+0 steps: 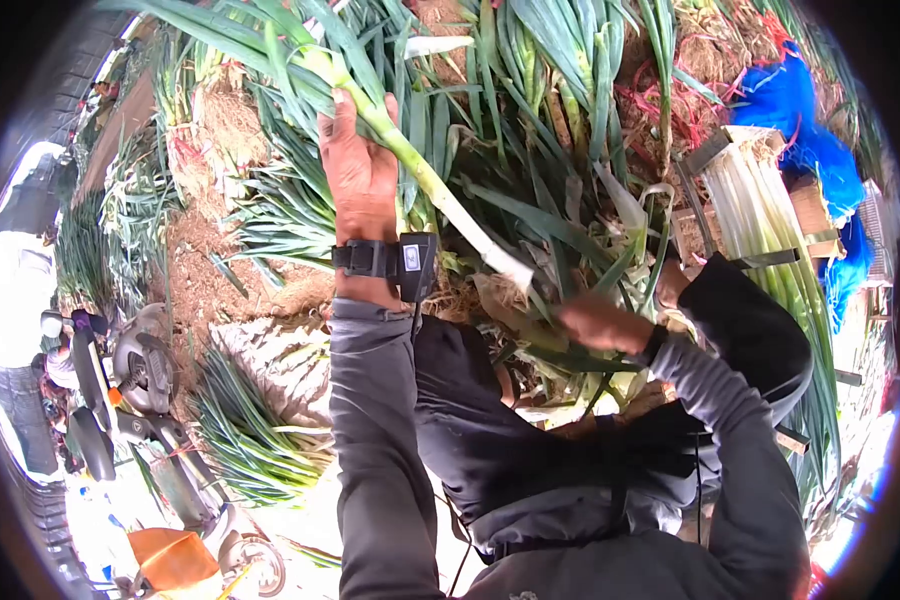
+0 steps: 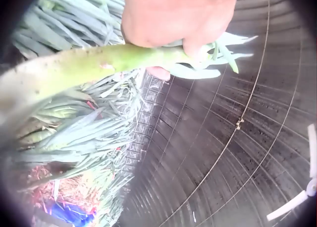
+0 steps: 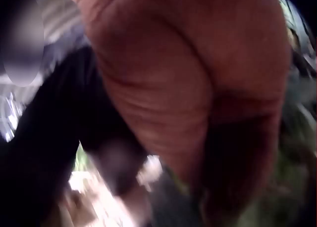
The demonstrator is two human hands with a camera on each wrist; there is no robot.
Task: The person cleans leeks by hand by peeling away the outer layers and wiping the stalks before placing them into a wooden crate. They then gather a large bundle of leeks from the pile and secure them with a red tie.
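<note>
My left hand (image 1: 360,165) grips a long leek (image 1: 435,190) by its green upper part, with the white root end slanting down to the right. In the left wrist view, the fingers of the left hand (image 2: 178,17) wrap round the leek stalk (image 2: 104,64). My right hand (image 1: 602,322) is blurred, low and just right of the root end, over a heap of loose leaves (image 1: 560,355). Its palm fills the right wrist view, the fingers in deep shadow; whether they hold a leaf I cannot tell.
Piles of leeks (image 1: 290,210) lie ahead and to the left. Trimmed leeks (image 1: 755,200) rest in a wooden rack (image 1: 705,150) on the right, beside blue plastic (image 1: 820,165). A motorbike (image 1: 145,370) stands at the left. The person's legs are close below the hands.
</note>
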